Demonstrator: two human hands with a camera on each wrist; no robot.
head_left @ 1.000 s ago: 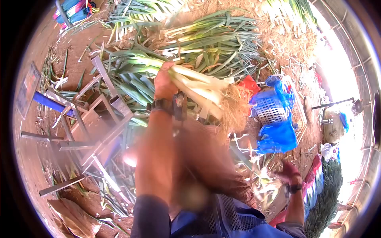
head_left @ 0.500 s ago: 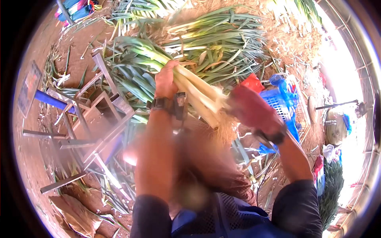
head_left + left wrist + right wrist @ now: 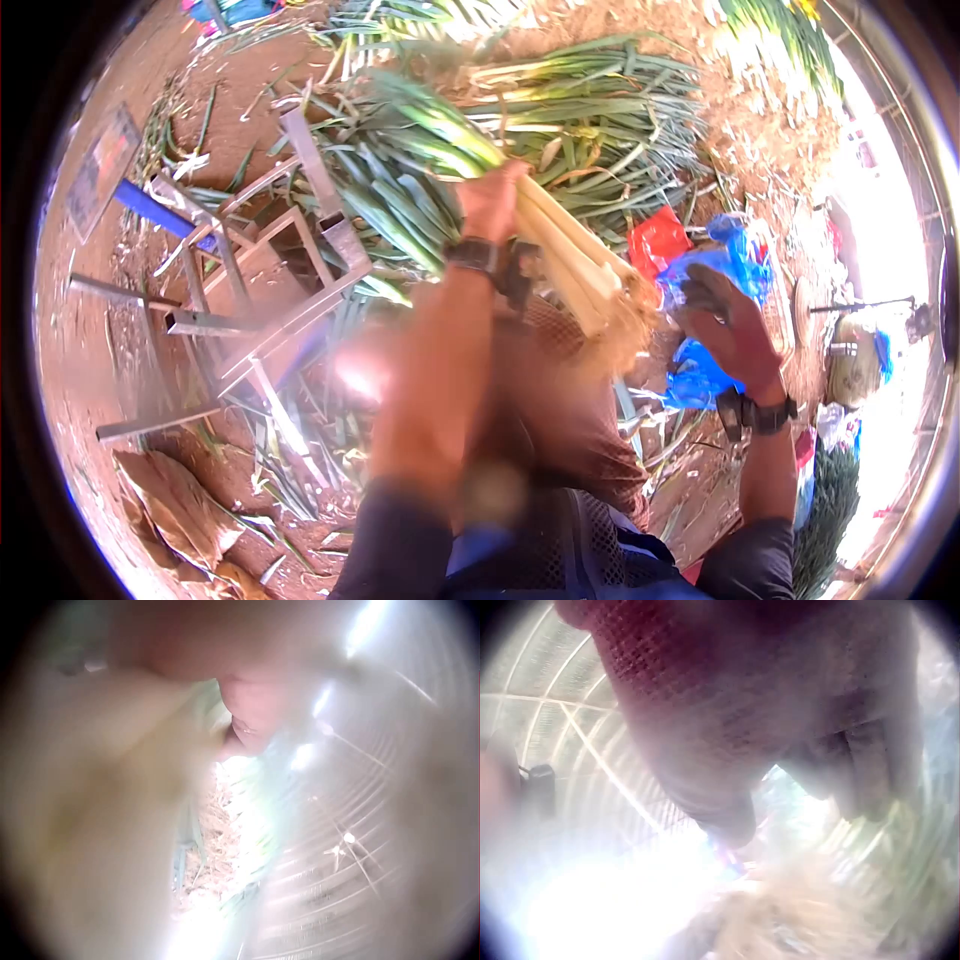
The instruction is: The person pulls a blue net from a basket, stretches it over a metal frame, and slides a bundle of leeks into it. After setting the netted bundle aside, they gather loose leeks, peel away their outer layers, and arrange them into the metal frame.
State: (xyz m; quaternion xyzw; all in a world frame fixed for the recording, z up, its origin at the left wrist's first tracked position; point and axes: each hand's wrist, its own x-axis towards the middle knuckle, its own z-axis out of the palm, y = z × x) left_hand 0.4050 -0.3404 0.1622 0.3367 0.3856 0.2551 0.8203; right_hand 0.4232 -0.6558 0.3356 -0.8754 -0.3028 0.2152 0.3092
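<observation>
My left hand (image 3: 490, 200) grips a bunch of leeks (image 3: 570, 255) around the pale stalks, just below where they turn green. The leaves point up and away to the left, and the tan, shaggy roots (image 3: 622, 325) hang toward the lower right. In the left wrist view the pale stalks (image 3: 97, 795) loom large and blurred beside my fingers. A red work glove with darkened fingers covers my right hand (image 3: 735, 325), which is apart from the roots with its fingers loosely extended and nothing in them. In the right wrist view the gloved fingers (image 3: 855, 765) hang above the blurred roots (image 3: 787, 915).
More leeks (image 3: 600, 130) lie heaped on the earth floor ahead. A metal frame (image 3: 270, 250) stands at left. Blue plastic bags (image 3: 705, 375) and a red bag (image 3: 658, 240) lie at right. Torn brown cardboard (image 3: 180, 510) is at lower left, with trimmed leaves scattered about.
My right hand came up from the lower right to the root end, then drew back rightward off it. The left hand keeps its grip on the leeks. The head view has shifted slightly.
</observation>
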